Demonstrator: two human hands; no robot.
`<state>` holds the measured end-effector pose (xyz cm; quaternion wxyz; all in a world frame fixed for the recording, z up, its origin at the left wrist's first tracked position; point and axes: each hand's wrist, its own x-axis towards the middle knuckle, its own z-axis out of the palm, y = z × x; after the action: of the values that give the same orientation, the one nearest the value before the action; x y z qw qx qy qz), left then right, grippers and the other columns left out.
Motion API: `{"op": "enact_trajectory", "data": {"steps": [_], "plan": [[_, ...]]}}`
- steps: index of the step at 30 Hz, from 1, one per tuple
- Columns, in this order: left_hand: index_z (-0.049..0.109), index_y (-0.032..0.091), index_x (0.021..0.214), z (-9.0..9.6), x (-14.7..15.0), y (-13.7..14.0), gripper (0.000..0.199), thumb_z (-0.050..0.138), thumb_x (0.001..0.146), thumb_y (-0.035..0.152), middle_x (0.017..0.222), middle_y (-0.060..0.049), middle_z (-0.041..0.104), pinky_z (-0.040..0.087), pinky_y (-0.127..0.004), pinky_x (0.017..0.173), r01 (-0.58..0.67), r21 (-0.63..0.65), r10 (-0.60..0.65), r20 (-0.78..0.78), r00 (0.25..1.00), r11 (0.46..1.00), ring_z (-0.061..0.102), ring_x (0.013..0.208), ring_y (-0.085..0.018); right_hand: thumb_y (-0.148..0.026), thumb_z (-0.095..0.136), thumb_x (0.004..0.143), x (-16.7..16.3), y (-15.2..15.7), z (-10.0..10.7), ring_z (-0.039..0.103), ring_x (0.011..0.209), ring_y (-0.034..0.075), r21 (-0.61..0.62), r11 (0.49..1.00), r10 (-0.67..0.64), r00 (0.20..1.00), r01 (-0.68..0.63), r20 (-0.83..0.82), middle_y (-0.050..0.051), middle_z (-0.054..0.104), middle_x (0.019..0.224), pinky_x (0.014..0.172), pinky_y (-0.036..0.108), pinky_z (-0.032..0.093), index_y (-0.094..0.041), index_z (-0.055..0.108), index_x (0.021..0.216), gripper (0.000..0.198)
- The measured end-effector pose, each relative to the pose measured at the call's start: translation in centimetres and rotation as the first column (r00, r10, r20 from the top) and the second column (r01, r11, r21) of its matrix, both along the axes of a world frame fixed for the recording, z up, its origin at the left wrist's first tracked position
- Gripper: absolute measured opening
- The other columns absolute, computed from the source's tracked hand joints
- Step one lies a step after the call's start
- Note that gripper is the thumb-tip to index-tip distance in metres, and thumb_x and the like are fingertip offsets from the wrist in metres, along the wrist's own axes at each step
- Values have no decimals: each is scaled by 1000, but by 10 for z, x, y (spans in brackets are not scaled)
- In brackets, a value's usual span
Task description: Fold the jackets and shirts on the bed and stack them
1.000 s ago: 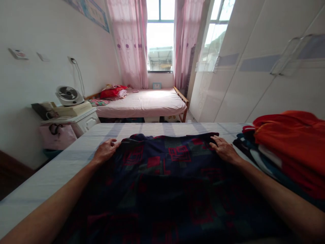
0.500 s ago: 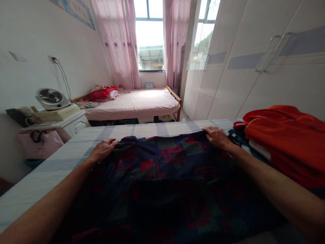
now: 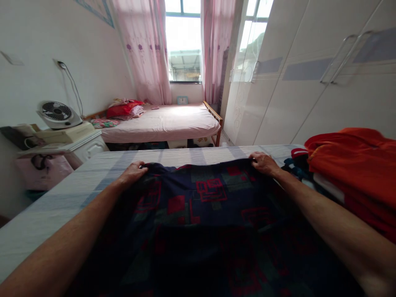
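A dark navy garment (image 3: 210, 206) with red and grey-green square patterns is spread across the near bed, its lower part in deep shadow. Its exact kind cannot be made out. At the garment's far left corner, my left hand (image 3: 135, 172) is closed with the edge pinched between thumb and fingers. My right hand (image 3: 262, 163) grips the far right corner the same way. Between the two hands the far edge runs nearly straight, with slight folds near the left corner.
A pile of folded clothes with an orange garment (image 3: 355, 161) on top lies on the right of the striped bedsheet (image 3: 74, 202). A second bed (image 3: 173, 123) stands by the window. At left, a small fan (image 3: 58, 113) rests on a cabinet; a white wardrobe (image 3: 303, 95) lines the right.
My left hand's fingers have closed on the garment's corner, and my right hand's fingers have curled in around its edge. The far edge looks straighter. The view has shifted slightly.
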<state>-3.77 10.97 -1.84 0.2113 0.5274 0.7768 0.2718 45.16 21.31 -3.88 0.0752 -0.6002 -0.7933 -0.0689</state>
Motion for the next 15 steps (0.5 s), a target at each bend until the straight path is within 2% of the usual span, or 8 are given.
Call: {"op": "enact_trajectory", "data": {"steps": [3,5,7,10,12,15], "plan": [[64,14,109,7,10,-10,49,61,63,31,73,-2,70,51,-24,57,33,23,-36,131,991,999,65,65,-18,-19,49,75,-4,-3,4,59,97,20,-25,999,45,999,-45,-26,4,68,103,84,31,44,-22,65,97,27],[55,17,125,16,14,-17,59,59,67,27,83,-2,71,52,-23,59,34,67,-46,198,979,997,65,65,-15,-21,46,79,-5,-9,13,58,100,21,7,998,61,997,-61,-46,6,67,104,87,33,43,-21,65,95,25],[44,21,135,28,15,-30,69,58,68,24,99,-3,70,54,-25,65,40,151,-84,299,951,988,66,71,-14,-23,43,81,-3,-20,28,56,104,23,98,992,91,991,-81,-100,7,65,107,91,35,42,-19,65,97,27],[41,21,138,47,9,-63,77,66,65,27,107,-4,69,54,-30,76,75,310,-203,406,891,948,66,85,-18,-23,44,80,9,-51,48,55,104,26,253,960,175,965,-123,-195,8,65,103,92,39,41,-20,64,97,27],[39,20,139,52,4,-94,82,69,64,31,105,-3,70,52,-33,83,111,361,-250,364,897,926,63,92,-21,-23,45,78,22,-80,52,55,104,27,298,944,215,951,-144,-221,8,64,100,93,41,41,-22,63,94,24],[36,19,141,44,1,-143,84,65,64,34,99,-2,70,51,-35,84,189,283,-254,212,944,940,62,91,-23,-21,46,75,42,-124,36,54,106,27,296,940,242,945,-172,-221,8,64,101,96,43,39,-23,60,88,19]]}}
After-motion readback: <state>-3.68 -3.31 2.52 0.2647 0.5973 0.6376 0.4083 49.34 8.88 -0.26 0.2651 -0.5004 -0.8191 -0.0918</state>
